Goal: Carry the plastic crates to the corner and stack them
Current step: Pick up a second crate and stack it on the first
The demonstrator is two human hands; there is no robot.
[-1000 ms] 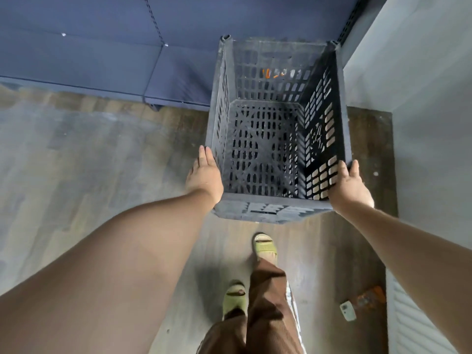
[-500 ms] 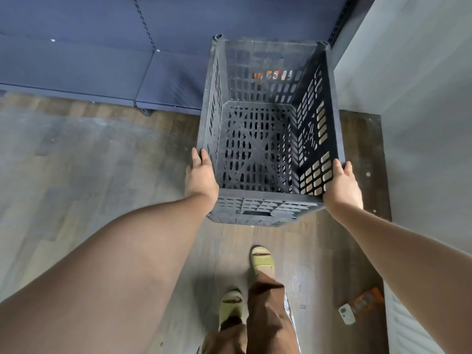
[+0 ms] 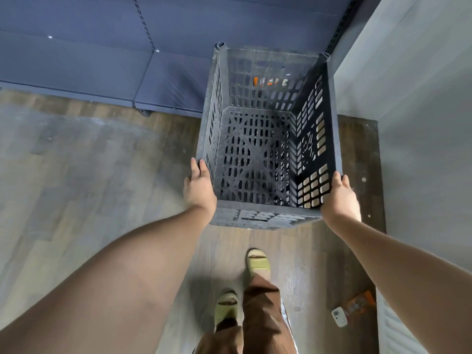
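A dark grey slotted plastic crate [image 3: 258, 154] hangs in front of me above the wooden floor, its open top facing me and nothing inside. My left hand [image 3: 198, 189] presses flat against its left wall near the front corner. My right hand [image 3: 339, 198] grips the right front corner. Both arms are stretched forward. Something orange shows through the slots of the far wall. Whether another crate sits under it is hidden.
A blue padded bench [image 3: 102, 62] runs along the back. A grey wall [image 3: 421, 123] closes the right side and meets the bench at a corner. A small white device [image 3: 339, 316] and an orange object [image 3: 360, 304] lie on the floor by my feet in green sandals [image 3: 258, 263].
The crate and both hands have shifted slightly toward the corner as I stepped forward; my grip on its sides is unchanged.
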